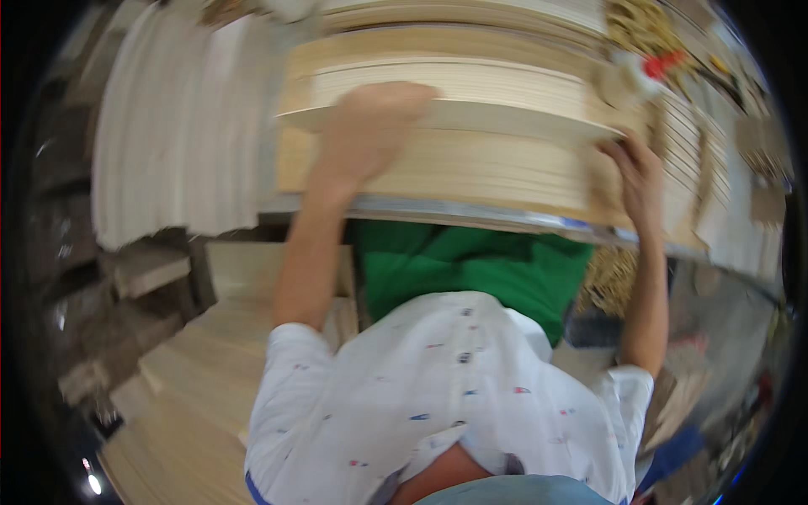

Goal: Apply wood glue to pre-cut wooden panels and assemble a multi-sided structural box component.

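A long, thin, pale wooden slat [513, 119] runs across the workbench in front of me, its face tilted. My left hand [374, 130], blurred by motion, is closed over the slat left of its middle. At the right end, my right hand [635, 172] pinches the slat between thumb and fingers. Just behind it lies a row of similar pale strips [471, 77]. On the near side are more light wooden pieces [471, 172], with fine lines along their length. The fingertips of my left hand are smeared.
Tall stacks of pale boards [177, 126] stand to the left. More strips [682, 160] are at the right, near a red-and-white object [661, 66] and curled wood shavings [635, 29]. The bench has a metal front edge [471, 212]. Large panels [194, 396] lie lower left.
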`<action>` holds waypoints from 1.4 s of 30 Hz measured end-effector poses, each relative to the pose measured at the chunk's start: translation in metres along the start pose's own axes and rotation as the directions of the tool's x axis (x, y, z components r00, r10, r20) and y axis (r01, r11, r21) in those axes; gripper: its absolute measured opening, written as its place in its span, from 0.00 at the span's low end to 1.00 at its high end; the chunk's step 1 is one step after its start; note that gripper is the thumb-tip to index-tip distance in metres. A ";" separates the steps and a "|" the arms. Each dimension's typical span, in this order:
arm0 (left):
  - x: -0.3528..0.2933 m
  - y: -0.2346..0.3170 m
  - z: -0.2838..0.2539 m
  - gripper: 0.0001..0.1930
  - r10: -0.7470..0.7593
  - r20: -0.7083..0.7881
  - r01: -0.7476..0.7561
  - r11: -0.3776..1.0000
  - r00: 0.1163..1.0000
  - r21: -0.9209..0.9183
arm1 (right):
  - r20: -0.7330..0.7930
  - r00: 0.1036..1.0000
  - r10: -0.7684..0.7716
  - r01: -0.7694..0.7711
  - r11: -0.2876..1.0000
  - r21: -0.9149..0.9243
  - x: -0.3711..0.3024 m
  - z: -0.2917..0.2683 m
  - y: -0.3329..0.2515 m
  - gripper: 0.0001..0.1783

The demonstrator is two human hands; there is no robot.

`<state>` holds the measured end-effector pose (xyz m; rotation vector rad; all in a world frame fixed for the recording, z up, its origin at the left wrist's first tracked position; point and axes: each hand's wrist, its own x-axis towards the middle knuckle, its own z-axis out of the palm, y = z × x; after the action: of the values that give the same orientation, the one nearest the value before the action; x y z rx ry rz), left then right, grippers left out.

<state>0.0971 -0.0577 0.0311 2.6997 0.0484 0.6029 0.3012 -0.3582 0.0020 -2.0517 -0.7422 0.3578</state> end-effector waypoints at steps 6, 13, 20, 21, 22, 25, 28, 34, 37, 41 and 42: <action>0.000 0.011 0.001 0.09 -0.049 0.045 0.046 0.996 0.998 0.070 | 0.027 0.999 0.021 -0.022 0.999 0.045 -0.005 -0.003 0.003 0.12; -0.006 0.007 0.007 0.09 -0.046 -0.027 0.048 0.996 0.999 0.076 | 0.023 0.999 0.041 -0.040 0.998 -0.049 -0.004 -0.001 0.001 0.12; -0.004 0.002 0.011 0.07 -0.023 -0.047 0.026 0.997 0.999 0.079 | 0.022 0.999 0.043 -0.041 0.996 -0.075 -0.001 0.000 -0.003 0.12; -0.004 0.002 0.011 0.06 -0.028 -0.040 0.031 0.997 0.999 0.075 | 0.022 0.999 0.039 -0.038 0.997 -0.065 -0.002 0.000 -0.003 0.12; -0.004 0.003 0.010 0.05 -0.033 -0.033 0.035 0.997 0.999 0.072 | 0.020 0.999 0.036 -0.035 0.998 -0.055 -0.002 0.000 -0.003 0.13; -0.001 0.004 0.009 0.05 -0.023 -0.024 0.025 0.998 0.999 0.060 | 0.001 0.999 0.043 -0.043 0.998 0.053 -0.003 -0.005 0.004 0.13; -0.006 0.006 0.013 0.05 0.006 -0.079 0.000 0.998 0.997 0.066 | 0.042 0.999 -0.011 0.017 0.990 -0.140 -0.007 -0.008 0.001 0.13; -0.009 0.009 0.006 0.06 -0.045 -0.044 0.048 0.997 0.998 0.054 | -0.379 0.925 -0.029 0.031 1.000 0.000 -0.057 -0.065 0.000 0.29; -0.005 0.009 0.011 0.07 -0.026 -0.076 0.028 0.999 0.997 0.036 | -0.578 0.807 0.118 -0.201 0.976 -0.081 -0.095 -0.099 0.044 0.33; -0.001 0.008 0.014 0.07 -0.016 -0.146 0.018 1.000 0.989 0.012 | -0.524 0.823 0.218 -0.412 0.865 -0.287 -0.118 -0.086 0.073 0.38; -0.002 0.006 0.012 0.07 -0.032 -0.113 0.037 0.998 0.993 0.045 | -0.529 0.818 0.224 -0.420 0.862 -0.284 -0.116 -0.077 0.071 0.38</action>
<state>0.1001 -0.0679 0.0220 2.7012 0.1399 0.7515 0.2765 -0.5117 -0.0177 -2.5169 -0.1444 -0.1376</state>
